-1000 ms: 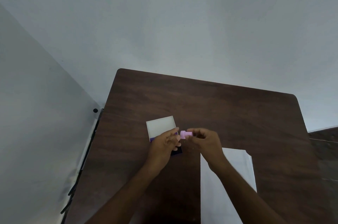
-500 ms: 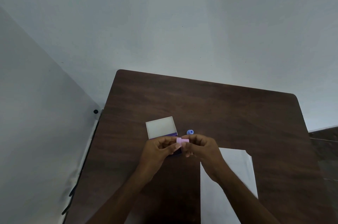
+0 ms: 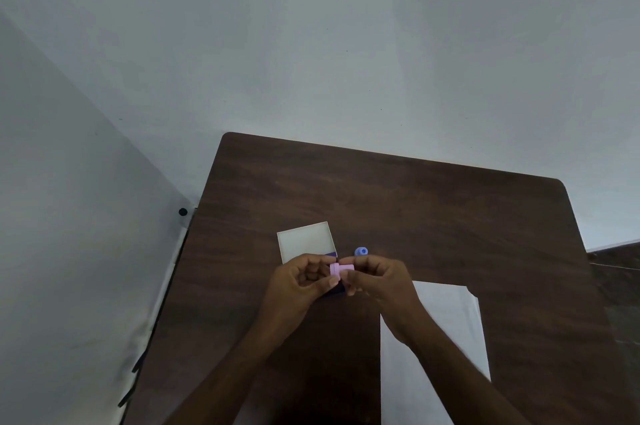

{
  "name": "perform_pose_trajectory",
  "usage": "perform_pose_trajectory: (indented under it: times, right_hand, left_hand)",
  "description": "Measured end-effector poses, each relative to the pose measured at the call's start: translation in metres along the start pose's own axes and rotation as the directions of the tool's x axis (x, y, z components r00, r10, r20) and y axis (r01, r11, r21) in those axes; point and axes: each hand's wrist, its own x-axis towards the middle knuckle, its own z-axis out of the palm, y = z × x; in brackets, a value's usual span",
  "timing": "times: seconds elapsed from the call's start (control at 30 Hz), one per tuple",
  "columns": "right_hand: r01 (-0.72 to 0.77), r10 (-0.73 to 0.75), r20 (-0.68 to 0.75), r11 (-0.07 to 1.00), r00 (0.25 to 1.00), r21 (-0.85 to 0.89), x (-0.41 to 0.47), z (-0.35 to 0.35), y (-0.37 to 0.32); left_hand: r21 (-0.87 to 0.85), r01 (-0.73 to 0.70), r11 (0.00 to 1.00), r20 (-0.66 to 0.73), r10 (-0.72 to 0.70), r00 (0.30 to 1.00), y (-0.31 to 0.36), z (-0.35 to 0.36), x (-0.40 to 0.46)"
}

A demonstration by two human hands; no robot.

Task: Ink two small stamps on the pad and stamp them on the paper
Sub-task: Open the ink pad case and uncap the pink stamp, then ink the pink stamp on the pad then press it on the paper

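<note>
Both forearms reach in from the near edge and meet over the middle of the counter (image 3: 433,209). The left hand (image 3: 301,280) and right hand (image 3: 377,280) face each other, fingertips curled, pinching the pink stamp (image 3: 338,269) between them above the pad (image 3: 336,290). Paper (image 3: 446,320) lies under the right forearm. Just beyond stand the blue stamp (image 3: 361,251) and the white lid (image 3: 306,241). Bare counter extends to the far edge.

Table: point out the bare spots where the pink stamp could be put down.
The table is bare from the white lid and blue stamp to its far edge, and right of the paper. It is crowded where both hands hold the pink stamp over the ink pad.
</note>
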Motion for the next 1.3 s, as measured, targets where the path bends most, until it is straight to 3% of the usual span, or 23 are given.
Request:
perform_pose_trajectory:
  times: [0.27, 0.4, 0.67, 0.77, 0.93, 1.03, 1.13, 1.3]
  right_hand:
    - [-0.043, 0.044, -0.025, 0.999, 0.999, 0.023, -0.002, 0.000, 0.002]
    - [-0.057, 0.057, 0.001, 0.996, 0.998, 0.064, -0.002, 0.000, 0.000]
    - [-0.198, 0.171, 0.112, 0.927, 0.979, 0.319, -0.003, 0.006, 0.000]
    - [-0.280, 0.209, 0.207, 0.861, 0.956, 0.424, -0.005, 0.009, -0.001]
    - [-0.320, 0.198, 0.299, 0.836, 0.934, 0.446, -0.010, 0.016, -0.003]
    - [-0.328, 0.163, 0.352, 0.812, 0.922, 0.482, -0.013, 0.017, -0.007]
    - [-0.340, 0.134, 0.390, 0.779, 0.911, 0.527, -0.017, 0.016, -0.012]
    - [-0.355, 0.090, 0.421, 0.711, 0.902, 0.607, -0.023, 0.015, -0.021]
  left_hand:
    - [0.017, 0.019, 1.000, -0.030, -0.019, 0.999, -0.007, -0.001, -0.002]
    - [-0.059, 0.058, 0.997, -0.029, -0.060, 0.998, -0.012, -0.009, -0.006]
    - [-0.073, 0.112, 0.991, -0.010, -0.113, 0.994, -0.039, -0.033, -0.020]
    - [0.009, 0.159, 0.987, -0.105, -0.157, 0.982, -0.057, -0.044, -0.022]
    - [0.091, 0.275, 0.957, -0.306, -0.236, 0.922, -0.091, -0.069, -0.026]
    - [0.103, 0.282, 0.954, -0.356, -0.229, 0.906, -0.101, -0.075, -0.026]
    - [0.235, 0.265, 0.935, -0.361, -0.169, 0.917, -0.103, -0.074, -0.024]
    - [0.534, 0.174, 0.827, -0.389, 0.058, 0.919, -0.112, -0.076, -0.021]
